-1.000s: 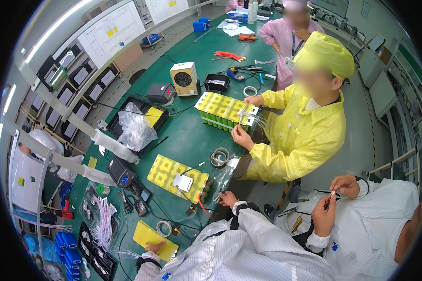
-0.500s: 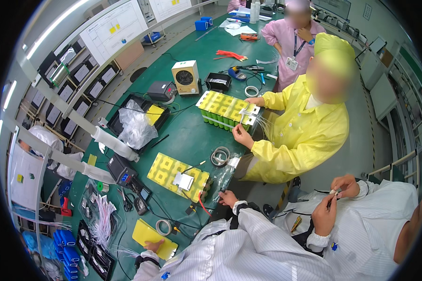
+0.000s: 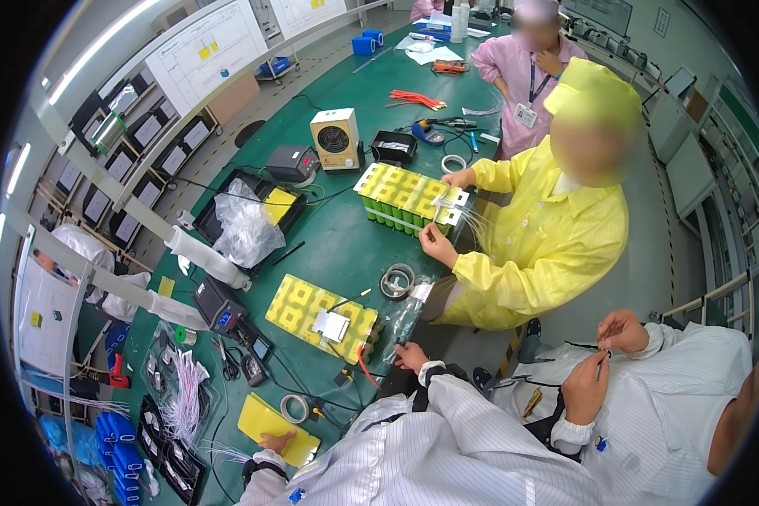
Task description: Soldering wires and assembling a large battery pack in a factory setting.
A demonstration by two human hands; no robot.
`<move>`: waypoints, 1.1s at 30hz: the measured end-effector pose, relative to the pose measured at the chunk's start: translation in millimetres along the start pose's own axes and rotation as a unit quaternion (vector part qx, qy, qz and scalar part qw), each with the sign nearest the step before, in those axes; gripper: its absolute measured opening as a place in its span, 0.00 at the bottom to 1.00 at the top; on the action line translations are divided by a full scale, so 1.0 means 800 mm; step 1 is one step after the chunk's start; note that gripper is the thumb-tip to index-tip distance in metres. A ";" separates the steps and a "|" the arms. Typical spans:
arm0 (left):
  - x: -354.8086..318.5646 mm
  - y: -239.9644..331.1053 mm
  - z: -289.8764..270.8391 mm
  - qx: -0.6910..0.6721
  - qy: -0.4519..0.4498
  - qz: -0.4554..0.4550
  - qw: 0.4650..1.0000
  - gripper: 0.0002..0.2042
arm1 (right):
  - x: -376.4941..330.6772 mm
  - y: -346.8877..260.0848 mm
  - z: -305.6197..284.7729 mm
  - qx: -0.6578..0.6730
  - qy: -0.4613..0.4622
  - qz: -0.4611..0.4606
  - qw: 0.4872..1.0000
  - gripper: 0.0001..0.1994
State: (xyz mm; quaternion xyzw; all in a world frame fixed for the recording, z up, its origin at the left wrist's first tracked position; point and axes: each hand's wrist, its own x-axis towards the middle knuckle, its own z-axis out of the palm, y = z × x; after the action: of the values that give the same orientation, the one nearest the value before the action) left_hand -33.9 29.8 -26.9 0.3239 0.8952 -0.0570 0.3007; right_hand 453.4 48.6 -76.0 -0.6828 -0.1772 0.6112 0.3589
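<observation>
My left hand (image 3: pixel 277 442) rests with fingers apart on a stack of yellow sheets (image 3: pixel 261 415) at the table's near edge. My right hand (image 3: pixel 411 357) is closed at the table edge, around something dark whose kind I cannot make out. Just left of it lies a battery pack (image 3: pixel 299 308) with a yellow patterned top, a white label and a red lead. A roll of tape (image 3: pixel 294 409) lies beside the yellow sheets. Across the table, a co-worker in yellow holds a second pack (image 3: pixel 405 190) with green cells and white wires.
A soldering station (image 3: pixel 219 305) stands left of the near pack, its cables crossing the table. White wire bundles (image 3: pixel 184 396) and a black bin (image 3: pixel 253 215) with plastic bags are on the left. Tape rolls (image 3: pixel 396 281) lie ahead. Another co-worker (image 3: pixel 649 405) sits close on my right.
The right-hand co-worker's hands have shifted slightly around a small item. The yellow-clad co-worker's head has turned a little. My hands stay in place.
</observation>
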 end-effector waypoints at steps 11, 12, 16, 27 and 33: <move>-0.018 0.015 -0.016 0.003 -0.069 -0.016 0.997 0.66 | -0.003 -0.003 -0.002 0.001 -0.004 0.004 1.000 0.18; -0.019 0.015 -0.017 0.003 -0.069 -0.016 0.997 0.66 | -0.002 -0.002 -0.001 0.001 -0.004 0.003 1.000 0.18; -0.029 0.019 -0.015 -0.010 -0.048 -0.012 0.999 0.62 | -0.004 -0.003 -0.002 0.004 -0.003 0.003 1.000 0.18; -0.029 0.020 -0.020 -0.018 -0.076 -0.004 0.997 0.66 | -0.005 -0.003 -0.004 0.006 -0.007 -0.001 1.000 0.17; -0.024 0.018 -0.019 -0.008 -0.077 -0.021 0.997 0.67 | -0.003 -0.002 -0.003 0.005 -0.006 0.003 1.000 0.17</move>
State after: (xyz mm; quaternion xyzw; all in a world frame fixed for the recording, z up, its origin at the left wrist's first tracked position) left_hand -20.8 34.5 -2.2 0.2970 0.8765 -0.0809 0.3701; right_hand 455.6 47.2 -73.5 -0.6777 -0.1747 0.6175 0.3590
